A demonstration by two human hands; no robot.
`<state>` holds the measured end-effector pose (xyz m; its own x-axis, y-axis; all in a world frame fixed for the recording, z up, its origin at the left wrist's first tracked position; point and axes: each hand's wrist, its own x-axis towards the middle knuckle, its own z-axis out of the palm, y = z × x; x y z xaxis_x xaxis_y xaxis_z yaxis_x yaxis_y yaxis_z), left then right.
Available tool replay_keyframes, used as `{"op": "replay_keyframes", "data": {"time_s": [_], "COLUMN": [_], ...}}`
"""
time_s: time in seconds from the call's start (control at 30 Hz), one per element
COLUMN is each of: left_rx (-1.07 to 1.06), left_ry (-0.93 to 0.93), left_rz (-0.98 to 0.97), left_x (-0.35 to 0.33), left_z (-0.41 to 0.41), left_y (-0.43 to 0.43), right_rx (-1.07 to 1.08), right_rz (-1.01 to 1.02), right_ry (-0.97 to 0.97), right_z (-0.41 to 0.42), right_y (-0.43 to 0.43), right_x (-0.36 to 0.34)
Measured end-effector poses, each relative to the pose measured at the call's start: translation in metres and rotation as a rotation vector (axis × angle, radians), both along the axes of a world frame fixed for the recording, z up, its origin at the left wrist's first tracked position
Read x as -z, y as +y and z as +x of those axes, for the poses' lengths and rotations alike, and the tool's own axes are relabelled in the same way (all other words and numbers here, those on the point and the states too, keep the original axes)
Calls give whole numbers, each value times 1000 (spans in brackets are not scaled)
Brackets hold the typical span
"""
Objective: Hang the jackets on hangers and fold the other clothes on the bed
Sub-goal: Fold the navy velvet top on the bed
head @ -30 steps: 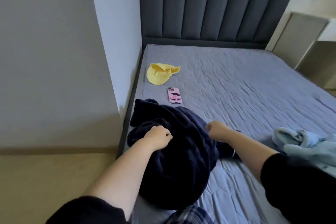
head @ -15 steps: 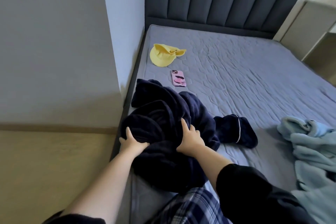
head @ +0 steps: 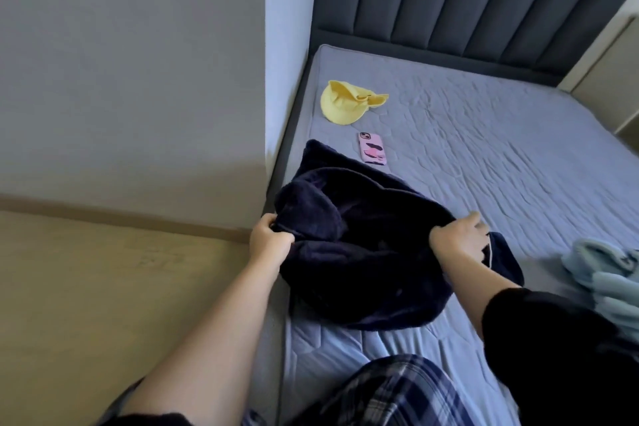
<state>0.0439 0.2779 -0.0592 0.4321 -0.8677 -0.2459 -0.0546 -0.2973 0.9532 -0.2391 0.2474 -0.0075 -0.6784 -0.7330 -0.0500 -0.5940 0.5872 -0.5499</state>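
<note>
At the bottom of the frame, plaid trousers [head: 390,391] show. Mid-frame, the left hand [head: 271,242] clutches the navy fleece garment's [head: 363,259] left edge and the right hand [head: 460,239] grasps its right edge; it lies bunched on the bed [head: 484,149]. Light blue clothes [head: 608,277] lie at the right edge. Farther up lie a pink phone [head: 372,149] and a yellow hat [head: 340,105].
</note>
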Motion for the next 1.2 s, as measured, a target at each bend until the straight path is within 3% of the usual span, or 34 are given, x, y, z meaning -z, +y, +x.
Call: {"op": "replay_keyframes", "data": {"time_s": [0.07,0.17,0.27,0.4,0.53,0.63,0.7,0.8,0.87,0.93,1.0,1.1,1.13,1.2], "left_rx": [83,206,374,522,249,-66,-218,-163,42,271,362,282,239,189], "left_ry": [5,78,241,370,419,318,93,-276,-461,-527,-397,52,116,184], "left_rz": [-44,-109,-185,-234,-159,-68,1,14,45,91,129,315,378,448], "left_x": [-5,-17,-29,-35,-33,-26,-18,-8,-6,-2,-1,-8,-8,-6], "left_z": [2,3,6,9,10,11,12,10,5,0,-1,-2,0,0], "left_y": [0,-1,-1,0,-7,-16,-15,-11,-12,-14,-15,-16,-16,-14], "right_rx": [-158,-635,-885,-1099,-1147,-1019,-967,-1015,-1152,-1247,-1141,-839,-818,-894], "right_rz": [144,-46,-123,122,470,399,350,174,-74,-254,-189,114,233,417], "right_ry": [192,438,468,510,787,950,991,932,880,821,689,393,300,288], "right_z": [-1,29,67,75,52,40,37,40,34,26,20,16,17,25], "right_y": [0,-4,-15,-29,-21,-14,-10,-2,2,4,5,4,3,2], "right_x": [-2,-4,-6,2,11,5,1,-6,-8,-7,-4,-1,-2,-5]}}
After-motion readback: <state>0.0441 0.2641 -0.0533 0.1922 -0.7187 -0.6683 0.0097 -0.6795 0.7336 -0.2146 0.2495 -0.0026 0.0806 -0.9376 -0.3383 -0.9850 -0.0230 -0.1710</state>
